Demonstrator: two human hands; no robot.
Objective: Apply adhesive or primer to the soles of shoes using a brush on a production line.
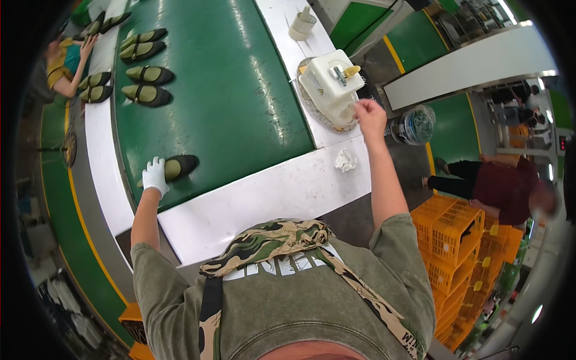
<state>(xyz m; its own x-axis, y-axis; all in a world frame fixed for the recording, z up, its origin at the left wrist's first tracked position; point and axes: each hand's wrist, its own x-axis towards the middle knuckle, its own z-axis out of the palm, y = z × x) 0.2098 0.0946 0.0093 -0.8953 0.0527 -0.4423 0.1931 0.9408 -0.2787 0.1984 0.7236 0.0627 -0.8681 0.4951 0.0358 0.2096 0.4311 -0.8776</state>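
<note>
A white glove covers my left hand [155, 175], which grips the heel end of a black flat shoe [181, 167] with a green lining on the belt. My bare right hand [370, 118] is beside the low front part of a white box-shaped dispenser [330, 78] with a yellow-tipped fitting on top. Its fingers are pinched together; what they hold, if anything, is too small to make out. Several strapped flat shoes [146, 95] stand in pairs farther up the green belt [240, 114].
White ledges [240, 222] border the belt. A crumpled white tissue [345, 160] lies by my right forearm. A white holder [302, 25] stands farther up. Orange crates [450, 240] are stacked at right, near a person in dark red [507, 186]. A co-worker's hand [89, 45] touches shoes at far left.
</note>
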